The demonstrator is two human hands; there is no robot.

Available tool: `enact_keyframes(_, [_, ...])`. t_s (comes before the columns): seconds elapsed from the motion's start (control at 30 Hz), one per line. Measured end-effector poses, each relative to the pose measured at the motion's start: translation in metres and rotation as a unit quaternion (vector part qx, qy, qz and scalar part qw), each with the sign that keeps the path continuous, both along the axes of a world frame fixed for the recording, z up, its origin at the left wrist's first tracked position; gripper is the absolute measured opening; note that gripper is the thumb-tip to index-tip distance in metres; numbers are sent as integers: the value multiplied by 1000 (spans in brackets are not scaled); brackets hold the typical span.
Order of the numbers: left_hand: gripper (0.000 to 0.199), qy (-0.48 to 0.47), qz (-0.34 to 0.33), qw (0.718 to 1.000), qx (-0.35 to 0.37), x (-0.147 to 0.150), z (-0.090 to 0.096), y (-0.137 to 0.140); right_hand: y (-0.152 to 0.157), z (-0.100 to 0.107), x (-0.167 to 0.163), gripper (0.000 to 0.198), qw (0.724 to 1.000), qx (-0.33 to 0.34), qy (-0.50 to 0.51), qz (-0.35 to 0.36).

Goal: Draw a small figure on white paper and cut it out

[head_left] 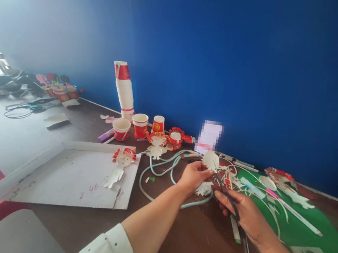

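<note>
My left hand [193, 178] is closed, pinching a round white paper piece [210, 160] by its lower edge. In my right hand [240, 210] is a pair of dark-handled scissors [232, 204], with the fingers wrapped around the handles. The blades point up and left, their tips at the lower edge of the paper piece; whether they are cutting into it I cannot tell. Just below my left fingers lies a white paper cut-out [204, 188]. Red and white paper scraps [228, 178] lie to the right of the blades.
A pale blue cable [145, 189] loops across the dark table. On the left, a shallow white box lid [64, 183] bears a paper-cup figure [123, 158]. Behind stand red paper cups [140, 126] and a tall cup stack [125, 91]. Markers [296, 213] lie over a green sheet [327, 226].
</note>
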State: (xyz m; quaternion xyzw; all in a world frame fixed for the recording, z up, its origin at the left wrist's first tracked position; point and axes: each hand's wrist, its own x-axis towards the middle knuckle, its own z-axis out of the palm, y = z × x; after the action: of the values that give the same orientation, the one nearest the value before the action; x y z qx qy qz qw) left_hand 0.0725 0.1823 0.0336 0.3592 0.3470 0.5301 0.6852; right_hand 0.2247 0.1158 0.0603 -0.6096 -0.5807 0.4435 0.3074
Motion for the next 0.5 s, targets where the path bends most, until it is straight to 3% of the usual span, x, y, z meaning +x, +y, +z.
enact_keyframes(0.5, [25, 6, -1, 1000, -1, -1, 2, 0, -2, 1, 1, 57, 1000, 3, -2, -6])
